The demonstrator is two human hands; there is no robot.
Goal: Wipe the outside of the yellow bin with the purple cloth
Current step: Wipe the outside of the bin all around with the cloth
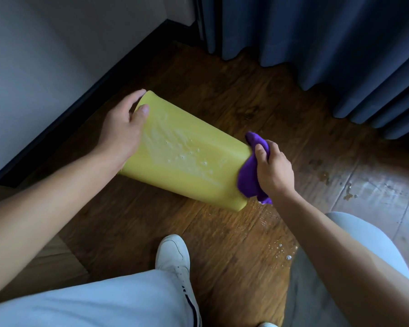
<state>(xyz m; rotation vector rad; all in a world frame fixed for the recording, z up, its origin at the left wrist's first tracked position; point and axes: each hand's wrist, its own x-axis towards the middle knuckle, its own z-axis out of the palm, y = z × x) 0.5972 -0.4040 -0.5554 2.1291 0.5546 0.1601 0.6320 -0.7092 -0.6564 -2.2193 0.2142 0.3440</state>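
Yellow bin (187,159) tipped over wooden floor (222,244), wet with droplets. Left hand (123,128) gripping one end. Right hand (273,168) clutching purple cloth (248,178), pressed against opposite end.

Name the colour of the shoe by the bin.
White leather shoe, seen best in the head view.

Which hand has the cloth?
The right hand, bunching the purple cloth against the bin end. The left hand only grips the other end.
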